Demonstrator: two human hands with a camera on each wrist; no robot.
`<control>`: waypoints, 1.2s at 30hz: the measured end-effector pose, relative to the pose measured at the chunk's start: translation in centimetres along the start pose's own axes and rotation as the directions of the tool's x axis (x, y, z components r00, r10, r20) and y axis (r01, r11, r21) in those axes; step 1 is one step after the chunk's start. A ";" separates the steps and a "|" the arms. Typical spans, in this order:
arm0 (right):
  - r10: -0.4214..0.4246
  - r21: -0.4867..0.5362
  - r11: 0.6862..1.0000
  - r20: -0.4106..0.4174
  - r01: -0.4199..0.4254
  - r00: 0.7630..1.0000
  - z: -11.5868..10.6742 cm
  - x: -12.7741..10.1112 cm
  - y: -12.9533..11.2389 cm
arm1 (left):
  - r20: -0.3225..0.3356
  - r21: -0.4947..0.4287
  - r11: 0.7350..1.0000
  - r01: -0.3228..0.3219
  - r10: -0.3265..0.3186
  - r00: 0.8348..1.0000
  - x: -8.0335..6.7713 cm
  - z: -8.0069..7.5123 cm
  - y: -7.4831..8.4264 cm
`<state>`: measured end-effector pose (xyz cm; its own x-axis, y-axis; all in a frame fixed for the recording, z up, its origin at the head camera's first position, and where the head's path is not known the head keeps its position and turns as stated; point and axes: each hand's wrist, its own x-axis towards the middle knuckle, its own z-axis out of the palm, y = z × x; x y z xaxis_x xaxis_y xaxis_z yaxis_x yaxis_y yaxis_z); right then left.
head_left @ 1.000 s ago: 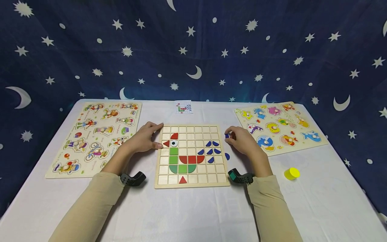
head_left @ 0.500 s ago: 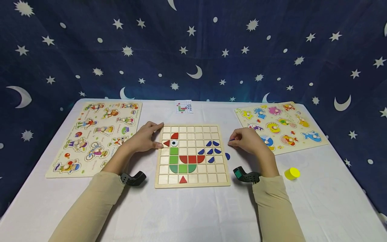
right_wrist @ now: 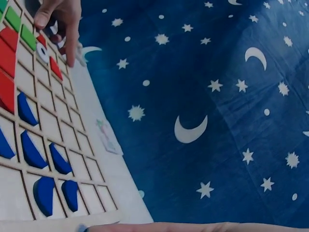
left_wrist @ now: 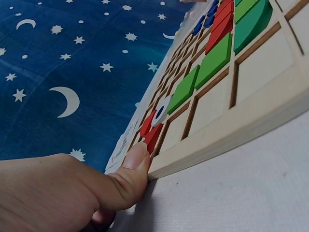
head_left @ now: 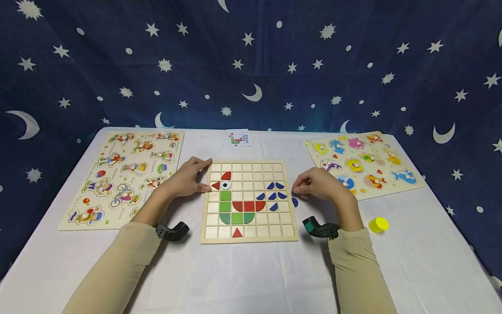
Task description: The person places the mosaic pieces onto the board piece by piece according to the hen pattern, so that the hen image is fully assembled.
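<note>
A wooden grid board [head_left: 251, 240] lies in the middle of the table, bearing flat red, green and blue pieces laid out like a bird, with an eye piece [head_left: 225, 185] in the head. My left hand [head_left: 190, 179] rests at the board's left side, thumb against the edge and straight forefinger near the far corner. Beyond the right edge, my right hand [head_left: 319, 183] pinches a blue half-round piece [right_wrist: 82, 228]; only a sliver of it shows at the fingertip in the right wrist view. Another blue half-round piece [head_left: 295, 202] lies just right of the board.
Behind the board lies a small picture card [head_left: 238, 138] with a gridded bird. A peg puzzle of figures [head_left: 129, 181] lies at left, a sea-animal puzzle [head_left: 368, 168] at right. A yellow cylinder [head_left: 378, 225] stands beside the right forearm. A starry cloth [head_left: 251, 65] hangs behind.
My right hand first moved right, away from the board with the blue half-round piece, then slightly back toward the board's edge. My left hand has stayed in place.
</note>
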<state>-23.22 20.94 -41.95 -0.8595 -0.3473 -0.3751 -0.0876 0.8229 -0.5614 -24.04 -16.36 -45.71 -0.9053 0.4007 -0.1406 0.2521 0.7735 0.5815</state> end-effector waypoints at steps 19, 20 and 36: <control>-0.051 -0.045 0.997 0.151 0.058 0.987 0.7 -0.4 -2.3 | 0.000 0.005 1.000 0.008 -0.008 1.000 0.1 0.1 -0.2; -0.052 -0.052 0.997 0.154 0.061 0.987 0.8 -0.4 -2.4 | 0.000 0.005 1.000 0.007 -0.007 1.000 0.2 0.1 -0.3; -0.039 -0.146 0.987 0.167 0.064 0.985 1.8 -0.2 -3.4 | -0.005 -0.001 1.000 0.002 -0.002 1.000 0.2 0.1 -0.3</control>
<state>-21.87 17.41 -41.25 -0.7590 -0.4494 -0.4711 -0.2149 0.8559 -0.4704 -24.27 -16.44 -46.05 -0.9073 0.3972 -0.1379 0.2504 0.7739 0.5817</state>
